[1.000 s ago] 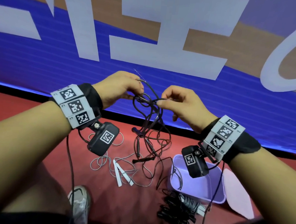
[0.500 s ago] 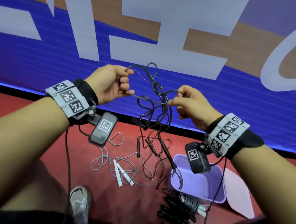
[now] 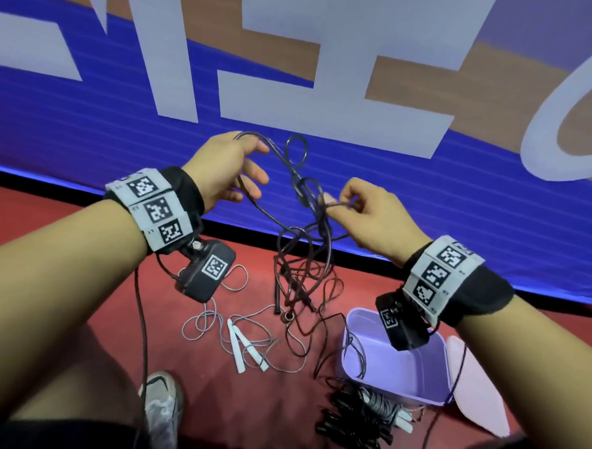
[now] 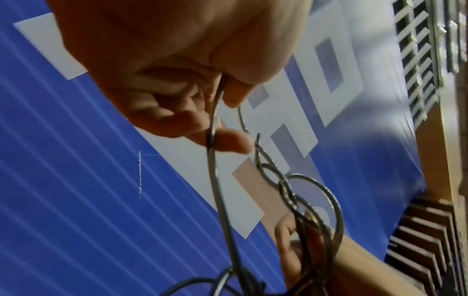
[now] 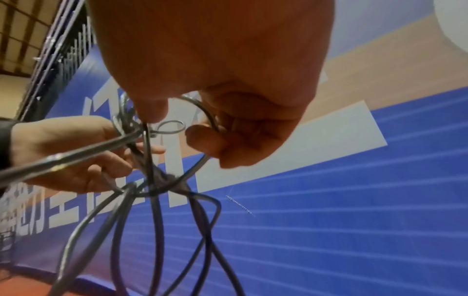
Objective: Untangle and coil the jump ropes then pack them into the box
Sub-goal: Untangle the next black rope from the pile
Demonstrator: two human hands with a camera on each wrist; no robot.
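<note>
A tangle of dark jump rope [image 3: 306, 204] hangs in the air between my hands, its loops trailing down to black handles [image 3: 277, 299] on the red floor. My left hand [image 3: 229, 167] holds one strand of it [image 4: 215, 124] hooked between thumb and curled fingers. My right hand [image 3: 364, 207] pinches a loop at the knot [image 5: 202, 120]. A grey rope with white handles [image 3: 243, 350] lies loose on the floor. The lilac box [image 3: 400, 367] stands open at the right, with one dark strand draped over its rim.
A pile of coiled black and grey ropes [image 3: 356, 419] lies in front of the box. The box lid [image 3: 478, 388] rests to its right. A blue banner wall [image 3: 87, 127] rises just behind. My grey shoe [image 3: 161, 406] is at bottom centre.
My hands have drawn apart, the left one rising and loosening its fingers, and the knot has stretched out between them. The hanging handles have dropped lower toward the floor.
</note>
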